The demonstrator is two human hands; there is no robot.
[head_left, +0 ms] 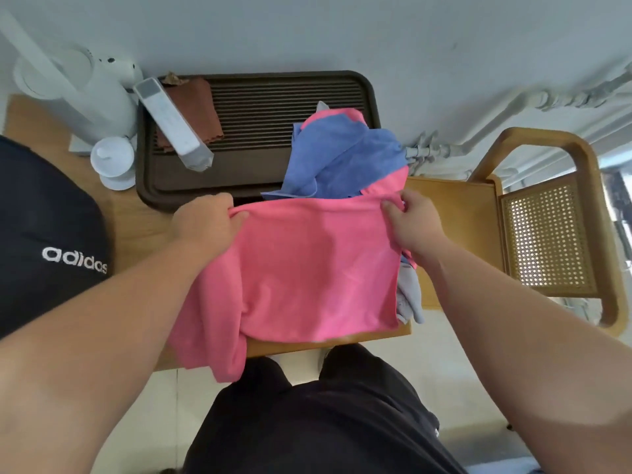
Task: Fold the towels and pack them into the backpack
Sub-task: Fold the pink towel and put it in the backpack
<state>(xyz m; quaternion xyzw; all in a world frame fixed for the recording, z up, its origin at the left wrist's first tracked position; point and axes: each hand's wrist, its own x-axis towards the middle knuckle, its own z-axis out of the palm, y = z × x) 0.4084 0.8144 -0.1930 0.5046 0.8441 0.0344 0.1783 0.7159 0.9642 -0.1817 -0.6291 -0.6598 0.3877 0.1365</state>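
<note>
Left hand (pixel 208 220) and right hand (pixel 413 227) each pinch a corner of the pink towel (pixel 307 268); hold the edge between them taut and level.

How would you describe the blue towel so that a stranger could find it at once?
Find the dark slatted tray at the back of the table. On its right end lies the crumpled blue towel. It is the only blue cloth: the spread towel before it is pink.

Perhaps four towels (pixel 307 268), one backpack (pixel 44 234)
</note>
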